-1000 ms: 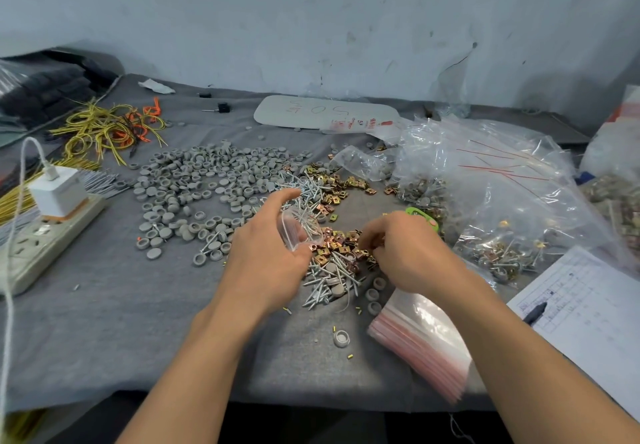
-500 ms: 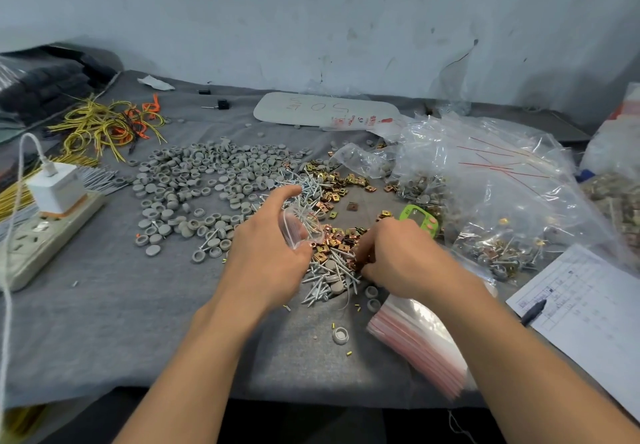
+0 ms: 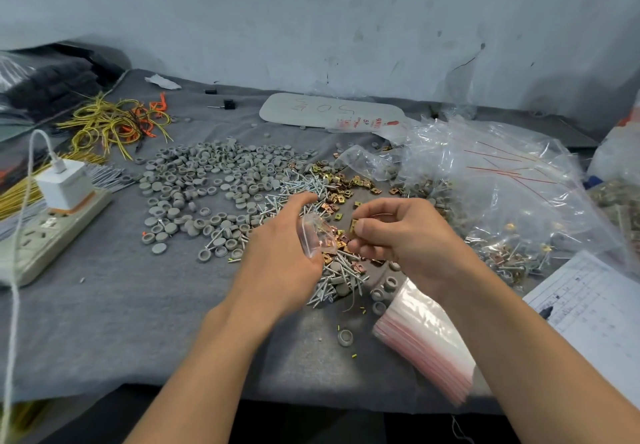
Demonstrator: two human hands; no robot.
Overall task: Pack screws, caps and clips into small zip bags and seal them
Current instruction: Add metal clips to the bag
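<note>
A: Change against half a second ago: the right hand (image 3: 398,236) is up off the heap and turned toward the left. Earlier it lay knuckles-up on the parts.

B: Grasp?

A: Thumb and forefinger pinch a single clip (image 3: 353,224), brass-coloured, just beside the mouth of the small zip bag (image 3: 317,236). The other fingers are curled under.

B: Left hand?

A: The left hand (image 3: 277,256) is in the same place as before. Its thumb and fingers grip the small zip bag, with the mouth facing the right hand. Coloured bits show through the plastic. I cannot tell whether they are inside or behind.

B: Position of stock?

A: The screws (image 3: 339,270) are heaped directly under both hands on the table (image 3: 104,322). The caps (image 3: 207,180), grey, are spread far-left of the hands. The loose clips (image 3: 332,184) lie just beyond the fingertips. A stack of empty zip bags (image 3: 426,333) lies under the right forearm.

B: Surroundings?

A: A large clear bag (image 3: 502,184) sits at the right, with mixed parts in it. A power strip (image 3: 45,232) with a white charger (image 3: 64,184) sits at the left edge. A paper sheet (image 3: 588,298) lies at the near right.
</note>
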